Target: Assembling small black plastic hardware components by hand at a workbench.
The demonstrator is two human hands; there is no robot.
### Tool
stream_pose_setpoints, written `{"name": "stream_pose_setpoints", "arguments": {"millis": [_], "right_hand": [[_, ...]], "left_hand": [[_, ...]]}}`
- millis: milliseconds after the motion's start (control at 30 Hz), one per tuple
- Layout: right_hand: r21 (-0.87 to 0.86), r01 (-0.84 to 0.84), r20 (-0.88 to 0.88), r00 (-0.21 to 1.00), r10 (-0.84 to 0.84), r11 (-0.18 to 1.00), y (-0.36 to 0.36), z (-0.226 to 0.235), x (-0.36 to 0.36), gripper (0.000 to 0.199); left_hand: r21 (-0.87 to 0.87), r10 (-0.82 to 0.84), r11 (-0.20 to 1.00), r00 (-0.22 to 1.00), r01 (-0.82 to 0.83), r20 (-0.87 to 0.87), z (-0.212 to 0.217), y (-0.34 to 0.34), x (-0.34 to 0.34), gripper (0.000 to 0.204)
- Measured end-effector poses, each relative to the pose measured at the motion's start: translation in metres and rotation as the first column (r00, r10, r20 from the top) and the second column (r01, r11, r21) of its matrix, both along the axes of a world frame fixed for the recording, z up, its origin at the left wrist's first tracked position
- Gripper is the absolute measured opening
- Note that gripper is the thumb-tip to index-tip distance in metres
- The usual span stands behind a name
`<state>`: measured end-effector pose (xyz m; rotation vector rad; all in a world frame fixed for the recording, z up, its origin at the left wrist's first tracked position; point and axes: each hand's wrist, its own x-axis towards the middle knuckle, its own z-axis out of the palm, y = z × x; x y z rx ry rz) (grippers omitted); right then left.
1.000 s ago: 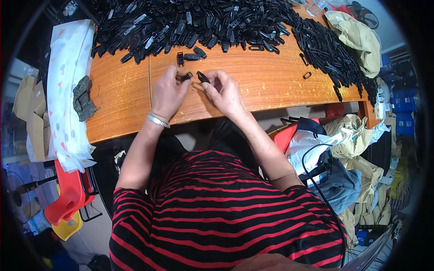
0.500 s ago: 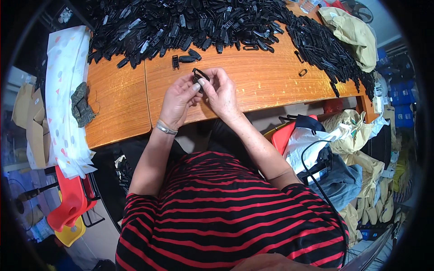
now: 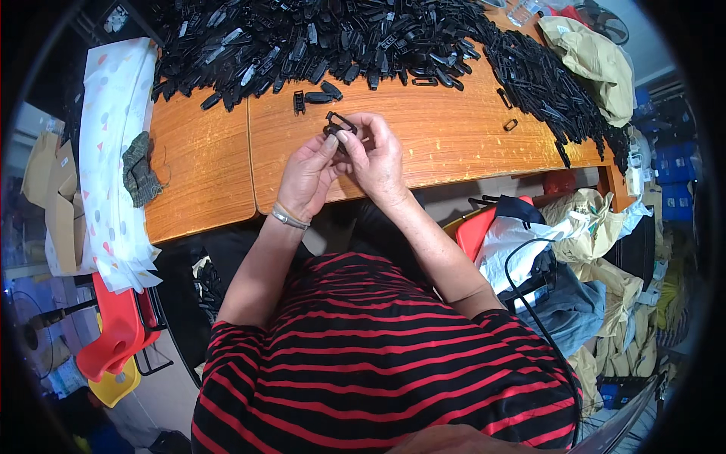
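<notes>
Between my two hands is a small black plastic buckle part (image 3: pixel 344 121), its open rectangular loop standing up past the fingertips. My left hand (image 3: pixel 308 172) pinches its near left end with thumb and fingers. My right hand (image 3: pixel 375 159) is closed around its other side, thumb pressed beside the left thumb. Fingers hide the lower end, so whether a second part is joined there cannot be told. Just beyond the hands, a few loose black pieces (image 3: pixel 322 97) lie on the wooden table (image 3: pixel 454 144).
A large heap of black plastic parts (image 3: pixel 325 45) covers the far side; a second pile (image 3: pixel 556 94) of narrow frames runs down the right. A single small frame (image 3: pixel 510 124) lies apart. At left are a dark knitted glove (image 3: pixel 141 170) and white patterned sheet (image 3: pixel 113 151).
The buckle part's loop has tipped more to the right and shows more openly above my fingers. My hands stay close together, the thumbs shifted slightly; the whole view has moved a little.
</notes>
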<state>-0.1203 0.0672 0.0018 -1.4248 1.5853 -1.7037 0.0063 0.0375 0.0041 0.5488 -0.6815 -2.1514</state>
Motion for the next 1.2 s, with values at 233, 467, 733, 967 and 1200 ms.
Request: {"name": "stream_pose_setpoints", "arguments": {"millis": [233, 467, 733, 967, 1200], "right_hand": [[0.032, -0.086, -0.076, 0.993, 0.088, 0.996, 0.007, 0.01, -0.008, 0.016], [0.014, -0.073, 0.001, 0.997, 0.073, 0.997, 0.006, 0.011, -0.004, 0.02], [0.019, -0.085, -0.072, 0.994, 0.086, 0.996, 0.012, 0.011, -0.004, 0.021], [-0.012, 0.05, -0.216, 0.975, -0.051, 0.999, 0.02, 0.007, 0.008, 0.043], [-0.012, -0.082, -0.147, 0.986, 0.079, 0.997, 0.022, 0.004, 0.01, 0.049]], "left_hand": [[-0.304, 0.214, 0.946, 0.926, -0.116, 0.312, -0.001, -0.011, 0.009, 0.025], [-0.364, 0.284, 0.914, 0.923, -0.179, 0.259, 0.001, -0.007, 0.005, 0.027], [-0.334, 0.258, 0.924, 0.947, -0.184, 0.19, 0.001, 0.001, 0.003, 0.029], [-0.502, 0.363, 0.847, 0.881, -0.176, 0.304, 0.003, 0.014, -0.007, 0.024], [-0.397, 0.135, 0.916, 0.975, -0.056, 0.175, 0.012, 0.01, -0.016, 0.031]]}}
